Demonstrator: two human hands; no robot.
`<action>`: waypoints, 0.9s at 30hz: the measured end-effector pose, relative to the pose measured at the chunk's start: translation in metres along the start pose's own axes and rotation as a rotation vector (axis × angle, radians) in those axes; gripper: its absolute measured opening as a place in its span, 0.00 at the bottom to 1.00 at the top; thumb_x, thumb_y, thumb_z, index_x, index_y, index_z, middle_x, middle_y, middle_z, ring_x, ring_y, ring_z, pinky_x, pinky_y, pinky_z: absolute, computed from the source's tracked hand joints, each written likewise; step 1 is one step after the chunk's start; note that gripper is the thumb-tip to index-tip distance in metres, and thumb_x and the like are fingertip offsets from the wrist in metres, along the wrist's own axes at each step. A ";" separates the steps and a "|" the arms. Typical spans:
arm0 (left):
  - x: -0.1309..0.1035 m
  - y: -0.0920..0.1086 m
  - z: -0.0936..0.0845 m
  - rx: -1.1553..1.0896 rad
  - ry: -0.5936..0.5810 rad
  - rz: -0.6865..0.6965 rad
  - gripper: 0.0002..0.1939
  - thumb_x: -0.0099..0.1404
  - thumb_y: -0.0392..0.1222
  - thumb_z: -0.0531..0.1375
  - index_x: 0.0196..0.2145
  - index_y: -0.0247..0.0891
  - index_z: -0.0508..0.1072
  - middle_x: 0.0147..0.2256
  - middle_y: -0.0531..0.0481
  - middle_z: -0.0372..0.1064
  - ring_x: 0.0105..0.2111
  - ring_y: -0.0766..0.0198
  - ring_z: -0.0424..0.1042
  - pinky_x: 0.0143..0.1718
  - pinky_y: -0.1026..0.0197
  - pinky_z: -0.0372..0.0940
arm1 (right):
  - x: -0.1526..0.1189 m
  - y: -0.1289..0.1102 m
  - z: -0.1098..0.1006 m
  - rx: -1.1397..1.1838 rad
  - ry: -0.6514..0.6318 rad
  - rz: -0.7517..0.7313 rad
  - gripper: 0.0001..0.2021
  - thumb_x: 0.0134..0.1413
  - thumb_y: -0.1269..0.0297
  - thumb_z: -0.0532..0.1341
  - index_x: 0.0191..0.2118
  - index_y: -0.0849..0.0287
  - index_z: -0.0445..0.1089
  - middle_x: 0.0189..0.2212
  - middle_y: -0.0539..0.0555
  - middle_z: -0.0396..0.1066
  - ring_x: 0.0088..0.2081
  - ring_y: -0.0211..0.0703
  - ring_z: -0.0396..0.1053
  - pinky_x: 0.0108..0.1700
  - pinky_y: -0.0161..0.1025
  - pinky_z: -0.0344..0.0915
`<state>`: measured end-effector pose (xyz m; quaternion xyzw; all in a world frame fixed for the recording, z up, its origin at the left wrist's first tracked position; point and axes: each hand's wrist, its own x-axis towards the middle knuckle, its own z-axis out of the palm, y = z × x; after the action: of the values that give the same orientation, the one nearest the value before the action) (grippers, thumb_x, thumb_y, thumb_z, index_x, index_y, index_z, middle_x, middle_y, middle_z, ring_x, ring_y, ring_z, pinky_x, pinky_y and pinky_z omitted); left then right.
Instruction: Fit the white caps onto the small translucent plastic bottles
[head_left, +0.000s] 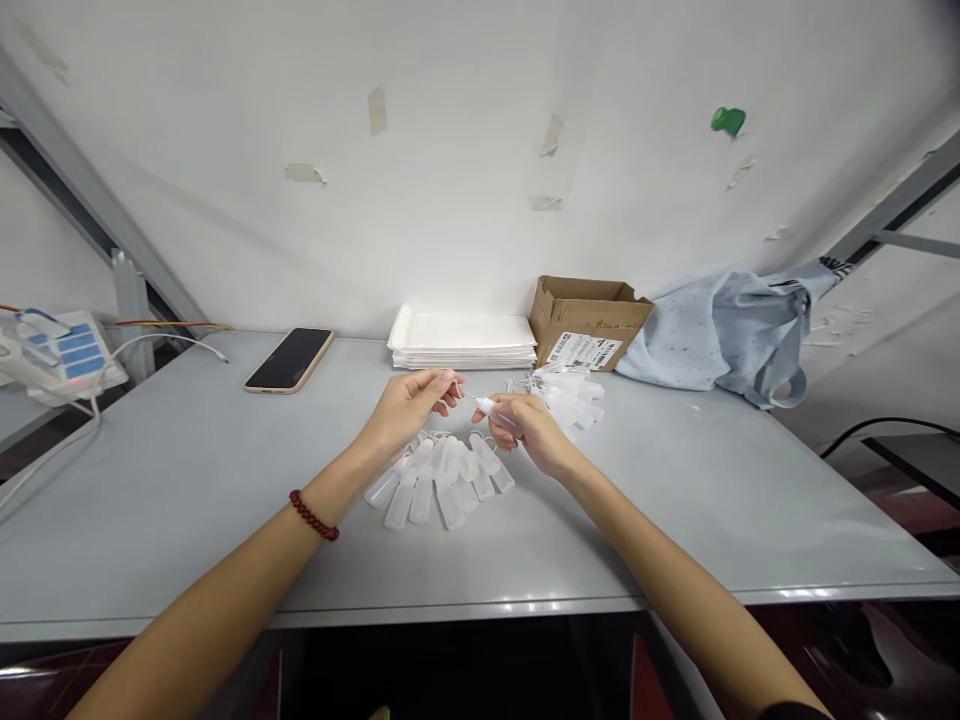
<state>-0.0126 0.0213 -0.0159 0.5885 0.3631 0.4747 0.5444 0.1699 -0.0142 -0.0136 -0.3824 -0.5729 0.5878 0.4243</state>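
Observation:
My right hand point(525, 425) is wrapped around a small translucent squeeze bottle point(501, 416), whose white neck and thin metal needle tip point left. Facing it, my left hand point(420, 398) pinches a small white cap point(459, 388), partly hidden by the fingertips. Just below both hands, a fanned-out group of similar squeeze bottles point(442, 485) lies on the grey table point(247, 500). A second pile of these bottles point(574, 398) rests behind my right hand, in front of the cardboard box.
A stack of white padded envelopes point(465, 342) and an open cardboard box point(589, 315) stand against the wall. A light-blue cloth bag point(712, 330) lies to the right. A phone point(291, 360) is at the left, with a power strip point(71, 350) and cables beyond it.

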 end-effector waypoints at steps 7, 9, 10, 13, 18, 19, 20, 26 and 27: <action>-0.001 0.002 0.000 0.026 0.047 -0.035 0.12 0.55 0.48 0.64 0.32 0.36 0.79 0.26 0.51 0.68 0.28 0.68 0.64 0.33 0.62 0.61 | 0.000 0.001 -0.001 -0.042 0.005 -0.025 0.13 0.50 0.64 0.51 0.29 0.64 0.70 0.14 0.44 0.51 0.18 0.32 0.48 0.22 0.34 0.48; -0.001 0.002 0.000 0.024 0.051 -0.053 0.12 0.53 0.47 0.66 0.32 0.37 0.79 0.25 0.52 0.68 0.27 0.68 0.64 0.33 0.62 0.61 | 0.000 0.001 0.000 -0.056 0.015 -0.034 0.13 0.50 0.64 0.51 0.29 0.64 0.70 0.14 0.44 0.51 0.18 0.32 0.48 0.23 0.34 0.48; -0.001 0.002 0.000 0.017 0.047 -0.061 0.11 0.53 0.46 0.67 0.32 0.37 0.79 0.24 0.53 0.68 0.27 0.68 0.64 0.33 0.62 0.61 | -0.001 0.001 0.000 -0.061 0.018 -0.038 0.13 0.50 0.63 0.51 0.30 0.64 0.70 0.14 0.44 0.51 0.18 0.32 0.48 0.23 0.34 0.48; -0.001 0.001 -0.001 -0.009 0.018 -0.083 0.11 0.51 0.45 0.67 0.32 0.38 0.80 0.24 0.52 0.69 0.28 0.66 0.65 0.35 0.61 0.62 | -0.001 0.001 0.000 -0.067 0.018 -0.041 0.13 0.51 0.63 0.52 0.30 0.65 0.71 0.14 0.44 0.51 0.19 0.32 0.48 0.23 0.34 0.48; -0.002 0.001 -0.003 -0.021 -0.019 -0.152 0.11 0.51 0.44 0.67 0.34 0.39 0.80 0.28 0.50 0.73 0.30 0.65 0.67 0.38 0.59 0.62 | 0.000 0.002 -0.001 -0.069 0.018 -0.045 0.13 0.51 0.64 0.51 0.31 0.65 0.71 0.14 0.44 0.51 0.19 0.32 0.48 0.23 0.34 0.48; -0.002 0.001 -0.003 -0.025 -0.022 -0.157 0.11 0.52 0.44 0.67 0.34 0.39 0.80 0.29 0.50 0.73 0.30 0.66 0.67 0.38 0.60 0.62 | 0.000 0.002 -0.001 -0.071 0.018 -0.049 0.13 0.51 0.64 0.51 0.31 0.65 0.71 0.14 0.43 0.51 0.19 0.32 0.48 0.23 0.34 0.48; -0.002 0.002 -0.003 -0.030 -0.027 -0.156 0.10 0.52 0.44 0.67 0.34 0.39 0.80 0.29 0.50 0.73 0.30 0.66 0.67 0.39 0.60 0.62 | 0.000 0.002 -0.001 -0.073 0.020 -0.051 0.13 0.51 0.64 0.51 0.31 0.65 0.71 0.14 0.43 0.51 0.18 0.32 0.48 0.23 0.34 0.49; -0.003 0.006 -0.001 -0.072 -0.039 -0.151 0.09 0.52 0.43 0.67 0.32 0.38 0.79 0.27 0.50 0.71 0.30 0.66 0.67 0.37 0.60 0.62 | 0.000 0.002 -0.002 -0.079 0.026 -0.039 0.13 0.51 0.64 0.51 0.31 0.65 0.71 0.14 0.44 0.52 0.19 0.32 0.48 0.23 0.34 0.48; -0.003 0.006 0.000 -0.076 -0.035 -0.156 0.09 0.51 0.43 0.67 0.32 0.38 0.79 0.27 0.50 0.71 0.30 0.66 0.67 0.37 0.60 0.62 | 0.000 0.002 -0.002 -0.079 0.027 -0.035 0.13 0.50 0.64 0.51 0.31 0.65 0.71 0.14 0.44 0.52 0.18 0.32 0.48 0.22 0.34 0.48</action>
<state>-0.0143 0.0179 -0.0108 0.5455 0.3803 0.4339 0.6080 0.1713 -0.0136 -0.0157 -0.3967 -0.5967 0.5519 0.4266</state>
